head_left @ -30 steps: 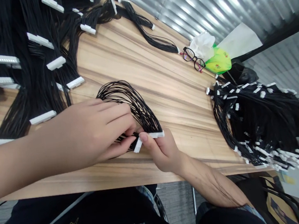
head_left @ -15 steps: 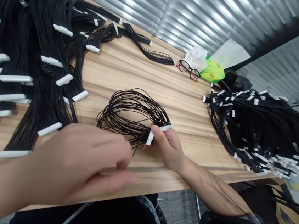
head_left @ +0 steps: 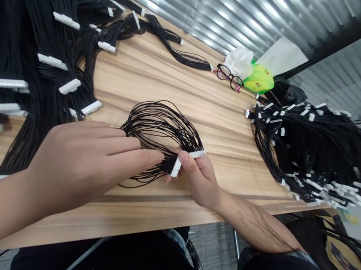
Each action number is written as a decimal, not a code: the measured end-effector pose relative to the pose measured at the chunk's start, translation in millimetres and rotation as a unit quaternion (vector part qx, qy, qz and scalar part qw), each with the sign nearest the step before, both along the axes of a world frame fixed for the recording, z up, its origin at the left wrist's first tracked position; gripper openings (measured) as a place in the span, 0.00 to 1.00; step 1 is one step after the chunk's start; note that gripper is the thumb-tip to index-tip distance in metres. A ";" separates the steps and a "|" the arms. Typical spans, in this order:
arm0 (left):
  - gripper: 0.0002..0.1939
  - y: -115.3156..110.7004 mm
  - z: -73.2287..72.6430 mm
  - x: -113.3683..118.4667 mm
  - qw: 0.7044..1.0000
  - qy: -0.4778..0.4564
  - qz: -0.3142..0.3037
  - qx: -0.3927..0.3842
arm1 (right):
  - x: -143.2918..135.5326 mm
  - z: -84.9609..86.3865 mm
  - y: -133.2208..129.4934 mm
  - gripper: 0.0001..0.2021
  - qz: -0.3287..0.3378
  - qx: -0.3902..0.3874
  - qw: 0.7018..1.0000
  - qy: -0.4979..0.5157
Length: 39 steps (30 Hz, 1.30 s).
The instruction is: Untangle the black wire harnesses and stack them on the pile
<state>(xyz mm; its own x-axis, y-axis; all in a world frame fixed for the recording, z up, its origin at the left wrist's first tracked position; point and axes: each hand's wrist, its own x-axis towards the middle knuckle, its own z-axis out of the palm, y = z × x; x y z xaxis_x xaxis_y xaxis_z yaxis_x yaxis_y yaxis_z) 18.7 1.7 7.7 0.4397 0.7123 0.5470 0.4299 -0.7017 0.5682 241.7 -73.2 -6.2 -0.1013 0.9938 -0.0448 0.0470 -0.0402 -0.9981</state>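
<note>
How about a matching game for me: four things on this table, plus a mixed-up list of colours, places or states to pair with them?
Things:
1. Central connectors
2. Eyeglasses
3. Packet
4. Central wires

Descriptions:
A. Bright green
B. Bent into a loop
C. In the grip of the right hand
D. Dark-rimmed

Pairs: 1-C, 2-D, 3-A, 4-B
</note>
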 end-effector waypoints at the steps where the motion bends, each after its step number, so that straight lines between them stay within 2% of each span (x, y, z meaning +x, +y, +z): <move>1: 0.22 -1.8 -1.7 1.6 1.000 0.002 0.000 0.003 | -0.3 0.3 -0.1 0.27 0.006 0.000 1.000 0.007; 9: 0.27 -17.9 -7.6 9.5 0.999 0.013 -0.008 0.029 | -1.5 4.3 -1.4 0.27 0.009 -0.004 1.000 -0.005; 15: 0.25 -9.4 -1.2 -2.6 0.998 0.030 -0.031 0.054 | -1.8 1.5 -4.1 0.26 0.020 -0.010 1.000 0.008; 18: 0.18 4.4 5.8 -7.1 0.983 0.075 -0.104 0.132 | -1.8 0.8 -4.7 0.26 0.020 -0.010 1.000 0.005; 20: 0.19 13.4 10.5 -7.8 0.958 0.119 -0.153 0.214 | -1.2 0.6 -4.3 0.26 0.018 -0.008 1.000 -0.003; 22: 0.19 18.2 14.0 -6.5 0.938 0.142 -0.171 0.266 | -0.3 0.6 -3.2 0.27 0.021 0.004 1.000 -0.020; 24: 0.18 17.9 15.4 -3.8 0.944 0.132 -0.160 0.256 | 0.5 1.0 -1.7 0.27 0.033 0.028 0.998 -0.038; 27: 0.15 12.5 13.4 1.2 0.966 0.105 -0.153 0.179 | 0.4 2.0 0.8 0.25 0.044 0.095 0.991 -0.082; 30: 0.17 9.7 10.2 6.0 0.974 0.109 -0.188 0.070 | -0.4 3.2 2.3 0.24 0.057 0.165 0.974 -0.144; 32: 0.17 11.1 10.1 8.5 0.971 0.117 -0.203 0.037 | -0.6 4.3 2.6 0.24 0.074 0.182 0.965 -0.171; 36: 0.14 11.4 14.0 9.3 0.967 0.128 -0.195 0.101 | -0.5 8.3 1.4 0.26 0.075 0.128 0.971 -0.190; 39: 0.13 -9.2 12.4 4.9 0.979 0.115 -0.145 0.088 | -0.2 10.9 1.4 0.28 0.029 0.046 0.988 -0.142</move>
